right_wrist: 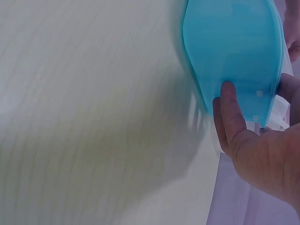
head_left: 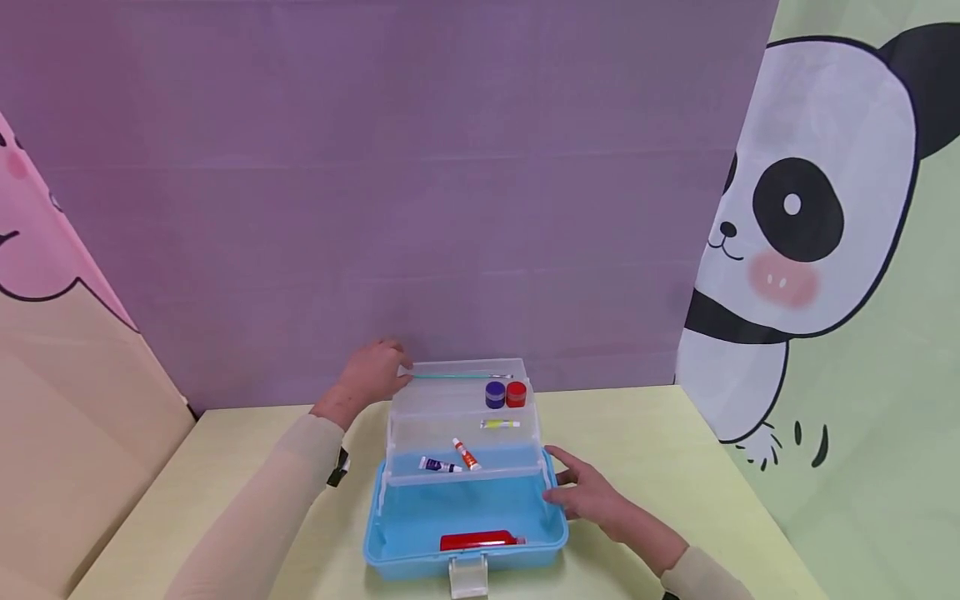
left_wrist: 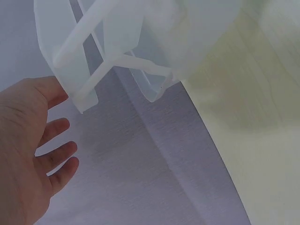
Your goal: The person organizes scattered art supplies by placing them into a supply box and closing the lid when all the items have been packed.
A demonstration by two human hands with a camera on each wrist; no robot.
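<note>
A light blue box (head_left: 386, 533) stands with its clear stepped trays (head_left: 442, 429) folded out toward the back. My left hand (head_left: 375, 371) is at the left end of the top tray, one digit against its corner, the other fingers loosely bent and apart from it. A teal paintbrush (head_left: 457, 376) lies in that tray, its handle end beside this hand. My right hand (head_left: 588, 492) holds the box's right side, with fingers along the outer wall (right_wrist: 232, 65) and the thumb at the rim. Inside the box bottom lies a red bottle (head_left: 480, 540).
The top tray holds a blue jar (head_left: 495, 394) and a red jar (head_left: 516, 394). Below are a yellow tube (head_left: 500, 424), an orange-red tube (head_left: 466, 454) and a dark blue tube (head_left: 440, 465). A white latch (head_left: 468, 577) hangs in front. A purple backdrop (head_left: 450, 208) rises behind the table (head_left: 637, 433).
</note>
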